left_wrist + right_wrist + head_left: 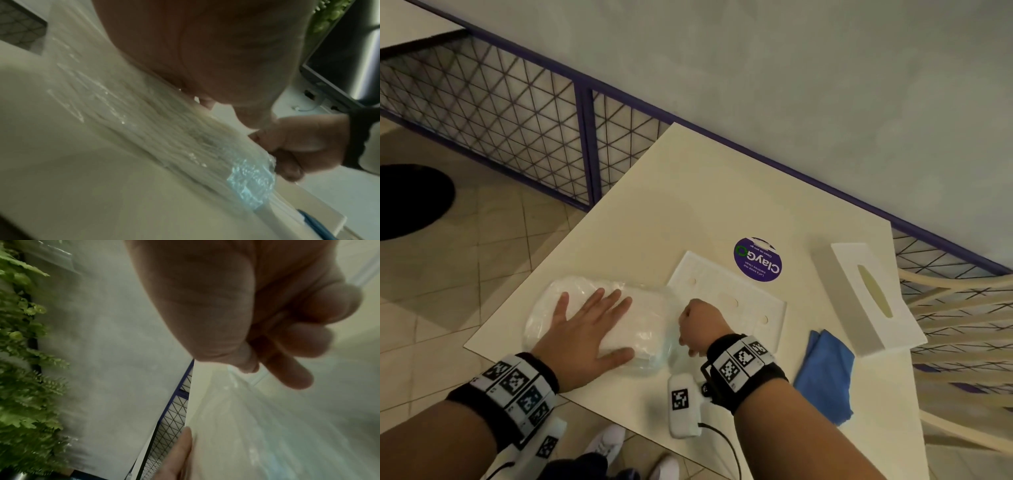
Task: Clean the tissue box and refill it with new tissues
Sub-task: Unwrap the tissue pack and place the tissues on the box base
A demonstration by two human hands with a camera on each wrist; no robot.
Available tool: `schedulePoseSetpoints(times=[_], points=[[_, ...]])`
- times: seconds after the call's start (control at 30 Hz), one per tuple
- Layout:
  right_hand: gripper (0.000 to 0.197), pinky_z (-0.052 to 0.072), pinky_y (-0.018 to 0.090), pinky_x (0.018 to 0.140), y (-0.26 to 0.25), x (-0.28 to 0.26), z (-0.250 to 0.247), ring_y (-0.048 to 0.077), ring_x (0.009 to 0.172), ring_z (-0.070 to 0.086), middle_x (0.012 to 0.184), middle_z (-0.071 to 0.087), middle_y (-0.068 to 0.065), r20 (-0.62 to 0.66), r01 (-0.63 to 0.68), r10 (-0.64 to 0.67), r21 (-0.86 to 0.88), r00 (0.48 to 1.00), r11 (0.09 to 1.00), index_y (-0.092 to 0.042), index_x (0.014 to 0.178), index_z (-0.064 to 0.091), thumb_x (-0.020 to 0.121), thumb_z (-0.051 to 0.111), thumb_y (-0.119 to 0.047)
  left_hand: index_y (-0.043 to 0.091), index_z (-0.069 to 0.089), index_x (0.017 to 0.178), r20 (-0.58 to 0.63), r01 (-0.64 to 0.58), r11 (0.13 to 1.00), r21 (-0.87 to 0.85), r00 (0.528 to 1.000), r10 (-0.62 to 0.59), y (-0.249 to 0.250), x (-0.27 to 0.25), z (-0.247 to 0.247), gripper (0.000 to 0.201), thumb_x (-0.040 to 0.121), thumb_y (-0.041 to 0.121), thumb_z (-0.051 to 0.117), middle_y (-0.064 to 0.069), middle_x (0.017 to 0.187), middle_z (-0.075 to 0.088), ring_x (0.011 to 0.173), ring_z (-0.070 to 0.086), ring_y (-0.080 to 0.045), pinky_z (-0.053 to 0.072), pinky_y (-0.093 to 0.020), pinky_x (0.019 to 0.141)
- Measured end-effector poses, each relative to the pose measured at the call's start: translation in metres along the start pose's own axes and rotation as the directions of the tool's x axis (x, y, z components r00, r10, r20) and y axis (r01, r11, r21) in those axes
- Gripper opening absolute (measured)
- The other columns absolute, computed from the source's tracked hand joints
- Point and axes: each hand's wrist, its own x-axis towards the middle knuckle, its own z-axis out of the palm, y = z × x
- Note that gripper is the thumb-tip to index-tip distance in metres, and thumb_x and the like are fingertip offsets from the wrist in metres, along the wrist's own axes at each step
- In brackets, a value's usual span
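Fingers [599, 298] of the left hand [585, 329] lie spread flat on the clear-plastic-wrapped white tissue pack [599, 322] on the cream bench [688, 192]; the right hand [698, 325] pinches its wrapper end. Opening step; next, tear it. White rectangular tissue box [866, 298] waits apart.

place: likely café | cues: table [688, 192] with "ClayGo" sticker [757, 259], railing [524, 113]

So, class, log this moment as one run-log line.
left hand: flat on tissue pack | right hand: pinches wrapper end | tissue box: empty, aside | blue cloth: idle
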Motion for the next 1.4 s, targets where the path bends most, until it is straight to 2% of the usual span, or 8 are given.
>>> schedulePoseSetpoints(times=[0.23, 0.37, 0.47, 0.57, 0.67, 0.8, 1.17, 1.4], points=[[0.005, 0.042, 0.021, 0.056, -0.004, -0.002, -0.005, 0.016, 0.075, 0.056, 0.075, 0.055, -0.006, -0.219, 0.094, -0.064, 0.127, 0.974, 0.987, -0.017, 0.083, 0.058, 0.082, 0.062, -0.019, 0.039, 0.066, 0.107, -0.307, 0.089, 0.955, -0.282, 0.935, -0.177, -0.001, 0.008, 0.004, 0.055, 0.074, 0.065, 0.03, 0.015, 0.119, 0.064, 0.13, 0.044, -0.013, 0.011, -0.045, 0.11], [0.005, 0.033, 0.014, 0.049, -0.01, -0.002, -0.008, 0.003, 0.056, 0.046, 0.062, 0.048, -0.016, -0.156, 0.164, -0.132, 0.217, 0.979, 0.962, -0.018, 0.083, 0.067, 0.08, 0.071, -0.02, 0.04, 0.064, 0.08, -0.419, 0.067, 0.948, -0.312, 0.885, -0.2, 0.001, 0.011, -0.002, 0.031, 0.075, 0.053, 0.036, 0.018, 0.089, 0.064, 0.108, 0.057, -0.015, 0.019, -0.031, 0.091], [0.029, 0.035, 0.013, 0.055, -0.013, 0.001, -0.007, 0.002, 0.058, 0.047, 0.063, 0.05, -0.014, -0.097, 0.22, -0.202, 0.257, 0.975, 0.941, -0.02, 0.113, 0.07, 0.084, 0.069, -0.027, 0.037, 0.061, 0.084, -0.476, 0.02, 0.935, -0.355, 0.857, -0.199, 0.006, 0.01, -0.01, 0.028, 0.078, 0.051, 0.037, 0.019, 0.088, 0.06, 0.099, 0.054, -0.013, 0.018, -0.027, 0.087], [0.053, 0.046, 0.021, 0.082, -0.014, 0.009, 0.0, 0.018, 0.104, 0.063, 0.119, 0.063, 0.006, -0.032, 0.185, -0.182, 0.18, 0.983, 0.966, -0.033, 0.135, 0.051, 0.085, 0.065, -0.036, 0.035, 0.063, 0.098, -0.472, 0.032, 0.945, -0.326, 0.86, -0.192, 0.006, 0.008, -0.01, 0.039, 0.078, 0.054, 0.036, 0.018, 0.099, 0.059, 0.107, 0.054, -0.014, 0.017, -0.027, 0.091], [0.065, 0.049, 0.028, 0.082, -0.015, 0.016, 0.007, 0.026, 0.113, 0.061, 0.136, 0.049, 0.011, 0.003, 0.1, -0.102, 0.153, 0.995, 0.983, -0.03, 0.141, 0.042, 0.081, 0.066, -0.043, 0.032, 0.055, 0.121, -0.378, 0.098, 0.977, -0.19, 0.911, -0.165, -0.002, 0.005, -0.001, 0.057, 0.077, 0.06, 0.035, 0.009, 0.123, 0.057, 0.124, 0.047, -0.015, 0.017, -0.038, 0.103], [0.05, 0.046, 0.027, 0.073, -0.018, 0.017, 0.007, 0.022, 0.099, 0.062, 0.123, 0.054, 0.006, -0.068, 0.106, -0.094, 0.204, 0.993, 0.973, -0.019, 0.122, 0.056, 0.08, 0.068, -0.044, 0.03, 0.039, 0.139, -0.282, 0.127, 0.982, -0.143, 0.945, -0.163, -0.01, 0.002, 0.013, 0.072, 0.078, 0.066, 0.03, 0.008, 0.147, 0.038, 0.139, 0.026, -0.01, 0.007, -0.045, 0.113], [0.021, 0.042, 0.019, 0.056, -0.024, 0.016, 0.002, 0.006, 0.057, 0.049, 0.064, 0.051, -0.01, -0.179, 0.164, -0.093, 0.435, 0.979, 0.885, -0.023, 0.077, 0.061, 0.073, 0.079, -0.031, 0.03, 0.041, 0.137, -0.376, 0.173, 0.974, -0.15, 0.901, -0.217, -0.004, -0.001, 0.01, 0.063, 0.085, 0.061, 0.024, 0.005, 0.145, 0.04, 0.14, 0.027, -0.012, 0.011, -0.051, 0.11], [0.026, 0.052, 0.027, 0.063, -0.024, 0.009, 0.012, 0.018, 0.077, 0.063, 0.086, 0.068, 0.002, -0.122, 0.073, -0.013, 0.5, 0.992, 0.863, -0.022, 0.093, 0.059, 0.074, 0.076, -0.027, 0.03, 0.039, 0.139, -0.354, 0.207, 0.962, -0.179, 0.899, -0.259, -0.004, -0.001, 0.01, 0.067, 0.085, 0.063, 0.019, 0.005, 0.147, 0.038, 0.141, 0.024, -0.012, 0.01, -0.051, 0.111]])
